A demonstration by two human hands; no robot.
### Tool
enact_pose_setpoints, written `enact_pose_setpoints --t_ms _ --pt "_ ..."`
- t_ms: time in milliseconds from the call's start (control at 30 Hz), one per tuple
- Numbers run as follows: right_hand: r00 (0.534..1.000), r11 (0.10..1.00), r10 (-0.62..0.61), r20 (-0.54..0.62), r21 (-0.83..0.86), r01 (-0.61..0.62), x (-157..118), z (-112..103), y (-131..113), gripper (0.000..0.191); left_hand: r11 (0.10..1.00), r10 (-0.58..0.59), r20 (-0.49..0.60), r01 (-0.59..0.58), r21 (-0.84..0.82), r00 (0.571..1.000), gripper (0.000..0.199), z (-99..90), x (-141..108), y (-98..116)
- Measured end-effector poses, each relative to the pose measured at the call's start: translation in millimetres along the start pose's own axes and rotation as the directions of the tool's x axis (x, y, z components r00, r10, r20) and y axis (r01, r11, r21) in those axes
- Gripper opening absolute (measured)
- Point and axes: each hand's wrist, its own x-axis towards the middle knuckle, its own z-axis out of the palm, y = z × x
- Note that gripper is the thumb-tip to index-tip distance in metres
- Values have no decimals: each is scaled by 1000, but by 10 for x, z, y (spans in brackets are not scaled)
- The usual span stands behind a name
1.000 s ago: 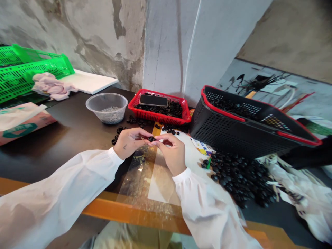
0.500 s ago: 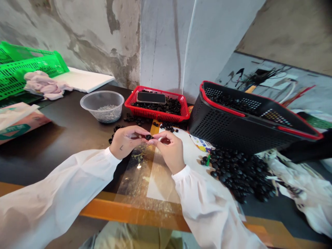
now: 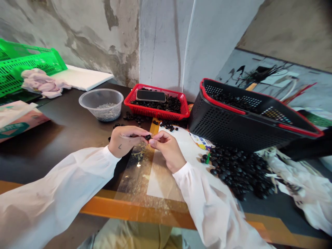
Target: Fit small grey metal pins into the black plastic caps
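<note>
A small round black plastic part (image 3: 147, 137) is pinched between the fingertips of both hands over the table. My left hand (image 3: 126, 139) comes from the left, its fingers closed on the part. From the right, my right hand (image 3: 167, 147) meets it with thumb and forefinger at the part's other side. Several similar black parts lie behind the hands. Right of my right hand spreads a large pile of black parts (image 3: 241, 171). A clear plastic bowl (image 3: 101, 103) with small metal pieces stands behind my left hand.
A red basket (image 3: 158, 114) of black parts, with a phone (image 3: 150, 95) on top, stands at the back. Right of it is a black basket (image 3: 223, 121) with red handles. A green crate (image 3: 28, 65), a pink cloth (image 3: 44, 83) and a tissue pack (image 3: 20, 121) are at left.
The right fingers have bent in and shifted slightly at the part. Both hands stay together in nearly the same place, and the view has moved slightly.
</note>
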Motion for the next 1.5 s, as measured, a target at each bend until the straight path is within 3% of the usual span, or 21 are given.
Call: enact_pose_setpoints --t_ms 200,300,400,467,633,767,933,1000,1067,1133,1233,1333,1433,1500 --pt "999 995 21 42 100 -26 -3 1 40 38 997 62 8 -63 38 998 20 -10 6 -21" --pt "995 985 24 93 170 -40 15 -3 52 41 975 174 11 -174 138 985 16 -24 35 -25" --pt "976 978 53 209 187 -93 30 -24 51 47 897 290 -18 -265 353 957 11 -42 60 -1" --pt "973 979 54 224 178 -95 30 -44 49 44 831 329 -18 -280 480 944 7 -49 65 41" --pt "981 983 45 186 169 -77 2 -64 63 40 715 460 86 -426 554 884 8 -23 51 213" --pt "985 976 63 161 198 -94 -2 -61 113 40 745 430 78 -403 532 899 10 10 21 279" --pt "975 981 71 209 165 -106 41 -111 100 40 789 389 92 -383 481 917 16 -3 5 200" --pt "970 994 28 241 100 -53 67 -146 36 38 791 413 100 -411 454 905 27 -27 19 163" --pt "973 999 -34 230 2 35 90 -192 -53 34 811 383 64 -368 454 922 44 -59 40 131" --pt "983 983 -95 154 -139 117 88 -256 -156 25 844 326 6 -294 448 945 38 -96 60 105" --pt "971 886 -238 -5 -410 215 -17 -418 -330 16 863 270 -66 -211 458 961 23 -151 85 82" --pt "916 672 -394 -69 -702 236 -235 -735 -487 18 864 242 -97 -169 474 965 22 -195 117 68" --pt "905 403 -414 -100 -911 83 -462 -1211 -567 23 864 181 -44 -138 484 982 21 -210 154 21" --pt "907 205 -402 -125 -978 -43 -584 -1534 -574 27 843 140 56 -149 516 989 21 -191 160 -41"
